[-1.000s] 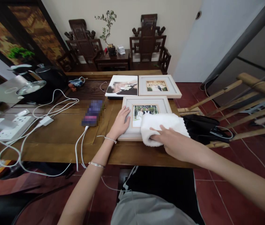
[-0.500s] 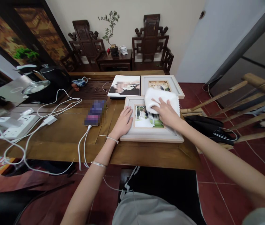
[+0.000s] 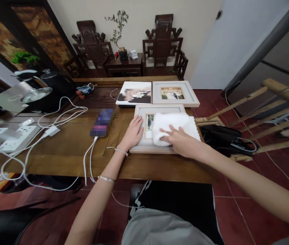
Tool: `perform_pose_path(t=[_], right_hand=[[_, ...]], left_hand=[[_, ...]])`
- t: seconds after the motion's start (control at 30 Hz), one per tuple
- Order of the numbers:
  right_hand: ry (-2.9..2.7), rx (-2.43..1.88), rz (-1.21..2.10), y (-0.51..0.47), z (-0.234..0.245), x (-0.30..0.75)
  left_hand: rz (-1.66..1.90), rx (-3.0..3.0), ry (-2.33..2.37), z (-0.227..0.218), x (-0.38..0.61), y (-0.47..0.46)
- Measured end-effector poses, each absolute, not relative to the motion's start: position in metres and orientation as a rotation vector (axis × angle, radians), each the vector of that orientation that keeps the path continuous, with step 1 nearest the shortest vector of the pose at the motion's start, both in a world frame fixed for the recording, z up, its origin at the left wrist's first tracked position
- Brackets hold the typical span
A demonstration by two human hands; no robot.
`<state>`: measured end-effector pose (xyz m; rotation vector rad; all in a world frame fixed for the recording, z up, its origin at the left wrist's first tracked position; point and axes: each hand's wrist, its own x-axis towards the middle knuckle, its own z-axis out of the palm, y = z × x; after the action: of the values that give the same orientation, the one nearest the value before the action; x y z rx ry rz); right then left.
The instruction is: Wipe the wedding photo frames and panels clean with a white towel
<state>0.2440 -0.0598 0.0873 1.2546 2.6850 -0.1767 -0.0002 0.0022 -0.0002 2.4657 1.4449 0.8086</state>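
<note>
A light wooden picture frame (image 3: 148,110) lies flat near the table's front edge, its photo mostly covered. My left hand (image 3: 133,132) rests flat along the frame's left border, fingers stretched out. On the right, my right hand (image 3: 183,140) presses a folded white cloth (image 3: 171,121) against the front of the frame, with the fingers on top and part of the cloth tucked under them. Behind it lie a second picture frame (image 3: 194,95), whose photo shows in full, and a white-topped photo album or panel (image 3: 136,85).
Left of the frame lies a phone (image 3: 102,120) with a white cable plugged in. Farther left are a power strip (image 3: 19,139), loose white cables and a black kettle (image 3: 57,83). A bamboo chair (image 3: 282,115) with a black bag (image 3: 217,137) stands at the right.
My right hand has slid the white cloth from the frame's upper right down toward me, over most of the photo. The rear frame's photo is uncovered now. My left hand stays in place.
</note>
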Motion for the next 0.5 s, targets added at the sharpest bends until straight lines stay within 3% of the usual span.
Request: perform_pose_path(t=[0.23, 0.5], right_hand=[[2.795, 1.008, -0.372, -0.117, 0.11, 0.25], [2.899, 1.149, -0.162, -0.061, 0.069, 0.228]], left_hand=[[0.826, 2.454, 1.434, 0.0, 0.0, 0.002], [0.83, 2.458, 1.424, -0.002, -0.001, 0.004]])
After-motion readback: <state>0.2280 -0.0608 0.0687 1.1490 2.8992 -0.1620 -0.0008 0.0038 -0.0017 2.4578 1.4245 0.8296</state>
